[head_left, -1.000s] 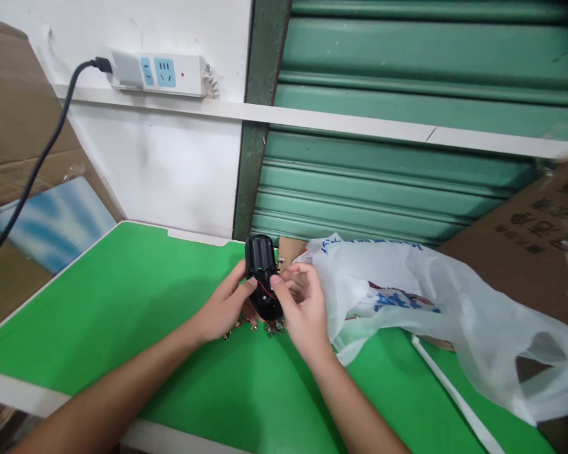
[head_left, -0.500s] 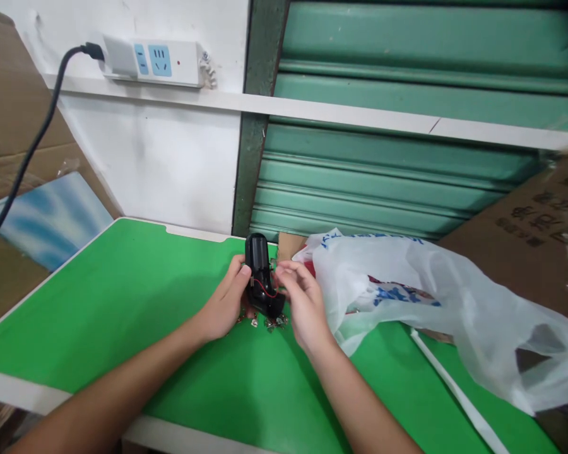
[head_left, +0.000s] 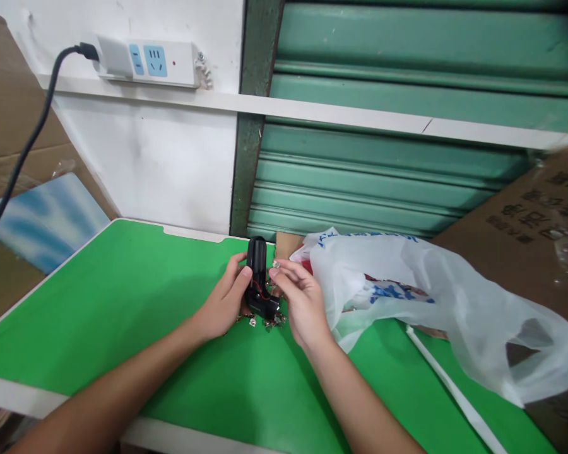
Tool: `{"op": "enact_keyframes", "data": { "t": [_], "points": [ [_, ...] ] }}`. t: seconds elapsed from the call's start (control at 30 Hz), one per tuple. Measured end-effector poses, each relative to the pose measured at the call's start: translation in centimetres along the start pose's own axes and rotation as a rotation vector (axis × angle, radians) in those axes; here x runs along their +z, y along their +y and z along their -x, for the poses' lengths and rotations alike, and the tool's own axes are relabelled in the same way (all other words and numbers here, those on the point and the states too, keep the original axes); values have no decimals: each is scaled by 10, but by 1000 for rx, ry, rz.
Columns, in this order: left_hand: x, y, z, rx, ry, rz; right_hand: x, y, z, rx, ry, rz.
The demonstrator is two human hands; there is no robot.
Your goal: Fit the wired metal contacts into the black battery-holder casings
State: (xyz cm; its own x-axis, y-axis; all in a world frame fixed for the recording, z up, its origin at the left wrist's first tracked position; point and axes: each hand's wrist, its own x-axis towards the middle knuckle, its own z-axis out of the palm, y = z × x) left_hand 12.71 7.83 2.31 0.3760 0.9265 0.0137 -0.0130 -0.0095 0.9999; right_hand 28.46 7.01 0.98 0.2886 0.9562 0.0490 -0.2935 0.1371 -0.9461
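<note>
My left hand (head_left: 224,297) is closed around the left side of a black plastic housing (head_left: 260,284), which has a long hollow trough and a bent lower end. A thin red wire (head_left: 260,290) runs across its inside. Just right of the housing, my right hand (head_left: 303,296) pinches a tiny silvery metal piece (head_left: 276,264) between thumb and fingertips. Below the housing, several small metal pieces (head_left: 269,325) lie on the green tabletop (head_left: 137,296); the housing and fingers hide part of this pile.
A translucent white plastic bag (head_left: 454,302) sprawls to the right, with a white strip (head_left: 454,384) below it. Cardboard (head_left: 539,233) stands at the right edge. A power strip (head_left: 161,63) with a black cable (head_left: 33,139) is on the wall ledge. A green shutter (head_left: 383,164) stands behind.
The housing has turned slightly in my left hand. My right fingertips have come up a little, and a small metal piece now shows between them. The view has shifted slightly.
</note>
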Motion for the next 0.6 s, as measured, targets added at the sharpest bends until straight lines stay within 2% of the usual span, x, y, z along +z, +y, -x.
{"op": "enact_keyframes", "data": {
  "t": [0.1, 0.33, 0.6],
  "points": [
    [-2, -4, -4, -35, 36, -5, -2, 0, 0, -55, -5, 37],
    [-5, -8, -9, -68, 29, 35, -6, -1, 3, -208, -101, 135],
    [-5, -12, -10, 35, -12, 64, -1, -3, 11, -399, -127, 380]
  ]
}}
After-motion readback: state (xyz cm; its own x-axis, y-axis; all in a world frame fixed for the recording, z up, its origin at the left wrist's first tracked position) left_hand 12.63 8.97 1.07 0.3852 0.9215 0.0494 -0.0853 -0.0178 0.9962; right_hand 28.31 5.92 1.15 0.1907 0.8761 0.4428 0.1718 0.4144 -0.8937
